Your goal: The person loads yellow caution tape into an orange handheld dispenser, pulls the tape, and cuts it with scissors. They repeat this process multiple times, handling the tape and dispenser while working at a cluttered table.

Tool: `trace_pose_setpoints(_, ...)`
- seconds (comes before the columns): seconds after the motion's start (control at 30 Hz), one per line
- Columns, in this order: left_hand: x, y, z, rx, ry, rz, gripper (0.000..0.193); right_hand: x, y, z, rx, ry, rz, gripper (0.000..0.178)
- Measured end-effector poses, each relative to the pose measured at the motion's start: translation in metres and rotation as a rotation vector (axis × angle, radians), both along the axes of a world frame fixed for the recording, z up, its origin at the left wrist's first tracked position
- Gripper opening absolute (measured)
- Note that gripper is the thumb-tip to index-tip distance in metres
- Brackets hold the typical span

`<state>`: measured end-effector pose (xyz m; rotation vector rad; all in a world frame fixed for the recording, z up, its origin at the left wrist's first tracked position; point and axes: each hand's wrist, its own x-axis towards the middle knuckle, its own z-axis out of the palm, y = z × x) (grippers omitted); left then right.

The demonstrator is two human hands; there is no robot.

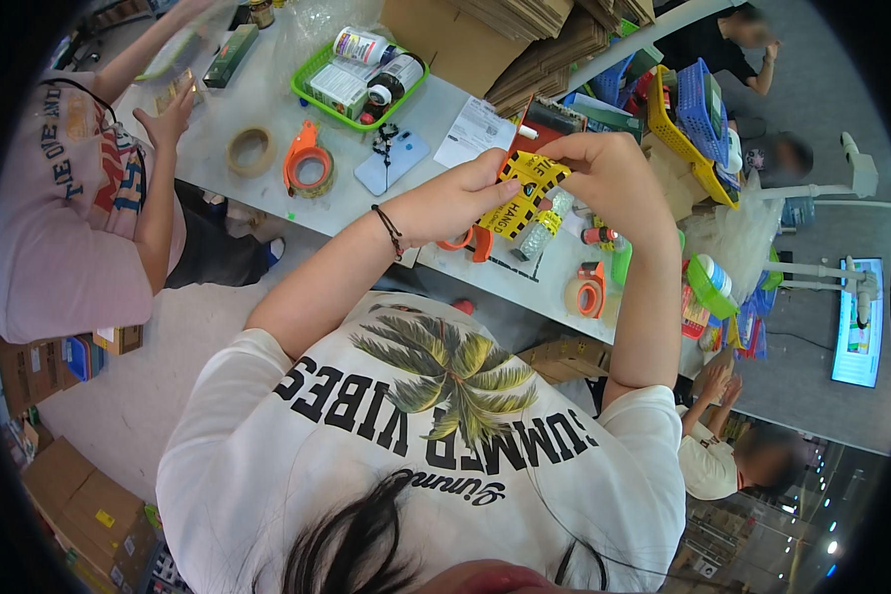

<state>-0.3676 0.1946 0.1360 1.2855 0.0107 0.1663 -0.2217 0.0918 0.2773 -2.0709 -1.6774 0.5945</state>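
Observation:
Over the table I hold a yellow and black warning-tape piece (517,210) between both hands. My left hand (470,198) pinches its left edge between thumb and fingers. At the upper right edge my right hand (604,176) is curled, its fingertips closed on the yellow piece. Just below it a bubble-wrapped bundle (537,241) lies on the table, partly covered. An orange tape dispenser (481,245) sits under my left hand, mostly hidden. Another orange dispenser (591,289) with clear tape stands below my right hand, beside a small red-capped item (598,236).
A phone (391,163), an orange tape dispenser (308,166), a tape roll (250,151) and a green basket of bottles (307,87) lie to the left. A printed sheet (473,134) lies behind. Stacked cardboard (525,49) and yellow and blue baskets (663,119) stand behind. A co-worker's hand (168,114) is at left.

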Motion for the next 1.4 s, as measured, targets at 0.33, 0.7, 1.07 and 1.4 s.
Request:
trace_pose_setpoints(0.33, -0.010, 0.001, 0.003, 0.026, -0.018, 0.020, 0.037, 0.007, -0.015, -0.033, 0.354, -0.653, 0.328, 0.029)
trace_pose_setpoints(0.7, -0.023, -0.012, -0.001, -0.063, 0.222, -0.081, 0.025, -0.002, -0.048, -0.080, 0.549, -0.974, 0.345, 0.025)
trace_pose_setpoints(1.07, -0.032, -0.014, -0.019, -0.199, 0.222, 0.086, 0.035, -0.001, -0.036, -0.109, 0.606, -0.914, 0.375, 0.019)
trace_pose_setpoints(1.4, -0.035, -0.012, -0.012, 0.058, 0.262, -0.054, 0.031, -0.001, -0.059, -0.122, 0.710, -0.903, 0.309, 0.016)
